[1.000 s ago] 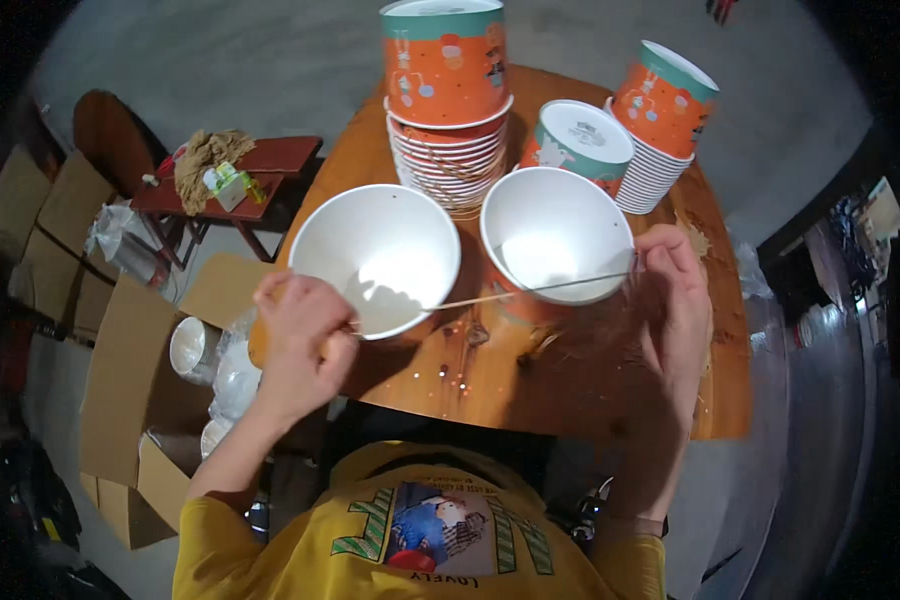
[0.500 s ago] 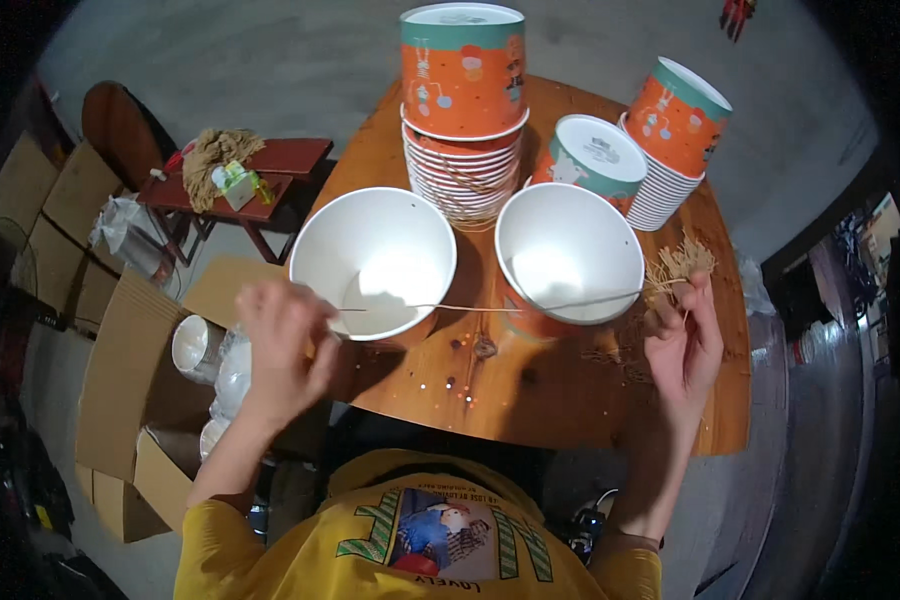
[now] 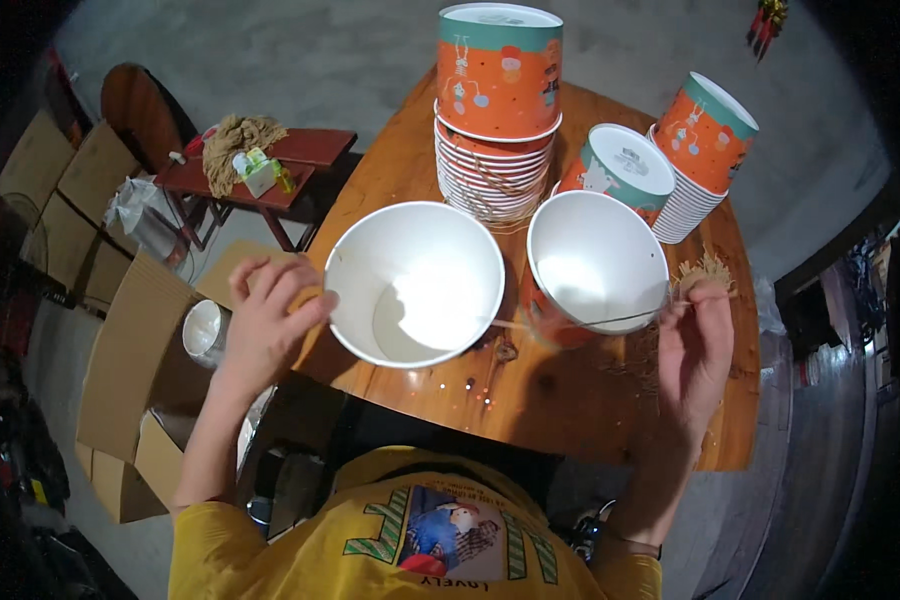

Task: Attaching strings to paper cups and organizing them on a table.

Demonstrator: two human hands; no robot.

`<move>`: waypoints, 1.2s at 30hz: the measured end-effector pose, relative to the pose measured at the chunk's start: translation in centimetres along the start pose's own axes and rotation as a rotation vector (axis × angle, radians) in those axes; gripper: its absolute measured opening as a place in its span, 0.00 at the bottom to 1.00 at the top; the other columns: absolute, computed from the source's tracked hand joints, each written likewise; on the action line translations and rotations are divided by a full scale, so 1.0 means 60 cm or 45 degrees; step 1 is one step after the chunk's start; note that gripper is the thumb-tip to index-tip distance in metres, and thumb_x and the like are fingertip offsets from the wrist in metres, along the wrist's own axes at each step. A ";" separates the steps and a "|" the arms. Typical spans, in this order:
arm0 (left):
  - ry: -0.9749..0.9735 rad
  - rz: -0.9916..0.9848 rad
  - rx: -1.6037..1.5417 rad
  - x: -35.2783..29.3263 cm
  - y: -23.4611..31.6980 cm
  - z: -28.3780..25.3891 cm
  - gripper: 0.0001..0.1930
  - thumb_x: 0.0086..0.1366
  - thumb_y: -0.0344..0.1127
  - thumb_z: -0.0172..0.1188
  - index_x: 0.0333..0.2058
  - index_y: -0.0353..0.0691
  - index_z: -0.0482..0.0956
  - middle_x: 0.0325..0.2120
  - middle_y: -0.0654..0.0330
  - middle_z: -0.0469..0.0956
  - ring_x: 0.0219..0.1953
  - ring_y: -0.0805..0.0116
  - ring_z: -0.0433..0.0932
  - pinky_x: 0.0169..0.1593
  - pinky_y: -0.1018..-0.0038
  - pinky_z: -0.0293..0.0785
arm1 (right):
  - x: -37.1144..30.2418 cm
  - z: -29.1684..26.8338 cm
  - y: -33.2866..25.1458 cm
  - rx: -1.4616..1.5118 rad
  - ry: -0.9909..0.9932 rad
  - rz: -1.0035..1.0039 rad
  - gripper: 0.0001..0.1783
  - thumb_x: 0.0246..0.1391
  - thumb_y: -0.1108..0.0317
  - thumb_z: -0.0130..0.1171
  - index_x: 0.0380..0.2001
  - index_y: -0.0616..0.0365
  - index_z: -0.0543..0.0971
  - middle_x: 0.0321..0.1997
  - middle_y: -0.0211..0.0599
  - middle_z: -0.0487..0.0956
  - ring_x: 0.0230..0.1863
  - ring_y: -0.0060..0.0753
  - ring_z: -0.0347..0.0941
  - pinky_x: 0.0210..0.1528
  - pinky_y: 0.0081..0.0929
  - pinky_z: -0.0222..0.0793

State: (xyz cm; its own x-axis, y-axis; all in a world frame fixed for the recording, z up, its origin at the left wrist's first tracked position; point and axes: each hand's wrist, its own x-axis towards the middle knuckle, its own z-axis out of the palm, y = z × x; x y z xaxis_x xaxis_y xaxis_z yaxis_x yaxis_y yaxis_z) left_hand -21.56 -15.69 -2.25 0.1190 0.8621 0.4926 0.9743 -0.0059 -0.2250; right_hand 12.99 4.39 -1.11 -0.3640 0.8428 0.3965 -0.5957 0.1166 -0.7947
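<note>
R hand: thumb + fingertips pinched on a thin cord, w/ a frayed straw-coloured tuft just beyond the fingers. L hand: fingers curved & spread, thumb set off from the index, tip at the L rim of the near-L tub; can't tell if it's touching or if cord is in its grip.

Cord runs from R hand leftward across the front of the R tub, then out of sight at the R side of the L tub. Both tubs are white inside, mouths up & tipped twd the wearer, side by side w/ a small gap b/w them, on the wooden table. R tub's outside is orange.

Behind: tall tub stack, upside down, orange w/ teal band, loops of cord round its lower rims. To its R, a single upturned tub, then a leaning stack.

Further out, L side: open cardboard box w/ white tub in it; red bench bearing brown cloth & a small green-white pack.
</note>
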 end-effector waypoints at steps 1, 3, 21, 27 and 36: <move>0.008 0.018 0.024 -0.002 -0.011 0.008 0.14 0.49 0.27 0.60 0.36 0.51 0.75 0.40 0.65 0.72 0.51 0.66 0.70 0.57 0.59 0.56 | 0.006 0.006 0.006 0.044 -0.018 -0.041 0.05 0.60 0.69 0.48 0.36 0.58 0.68 0.40 0.37 0.70 0.40 0.25 0.67 0.47 0.25 0.65; 0.013 0.049 0.065 -0.003 -0.026 0.013 0.15 0.50 0.25 0.60 0.36 0.51 0.75 0.40 0.66 0.72 0.52 0.66 0.70 0.56 0.60 0.58 | 0.016 0.054 0.006 0.196 0.181 -0.019 0.05 0.60 0.70 0.48 0.37 0.58 0.68 0.39 0.36 0.69 0.38 0.25 0.67 0.46 0.24 0.65; -0.228 -0.052 -1.271 0.086 0.121 -0.025 0.17 0.56 0.27 0.58 0.47 0.37 0.73 0.40 0.54 0.73 0.45 0.54 0.72 0.50 0.66 0.67 | -0.107 0.141 0.128 -0.967 -0.285 0.375 0.04 0.52 0.74 0.58 0.32 0.58 0.74 0.20 0.39 0.75 0.21 0.23 0.73 0.25 0.23 0.68; -0.116 0.130 -0.927 0.090 0.146 -0.019 0.14 0.52 0.28 0.62 0.39 0.38 0.74 0.34 0.56 0.71 0.40 0.55 0.71 0.44 0.65 0.67 | -0.109 0.140 0.122 -0.893 -0.311 0.313 0.04 0.52 0.74 0.58 0.31 0.59 0.74 0.17 0.33 0.73 0.20 0.15 0.67 0.22 0.20 0.63; -0.040 0.088 -0.913 0.089 0.150 -0.017 0.08 0.53 0.26 0.62 0.31 0.36 0.72 0.28 0.56 0.70 0.31 0.57 0.72 0.33 0.67 0.68 | -0.116 0.139 0.133 -0.705 -0.240 0.367 0.04 0.51 0.76 0.59 0.30 0.60 0.74 0.15 0.27 0.69 0.20 0.11 0.64 0.22 0.17 0.60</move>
State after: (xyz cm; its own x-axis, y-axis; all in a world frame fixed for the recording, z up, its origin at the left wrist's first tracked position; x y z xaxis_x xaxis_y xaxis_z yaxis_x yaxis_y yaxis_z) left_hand -11.97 -11.67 -0.82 0.1897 0.8620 0.4700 0.8517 -0.3826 0.3581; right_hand 4.79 -4.94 -6.38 -0.6030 0.7802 0.1660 -0.0166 0.1957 -0.9805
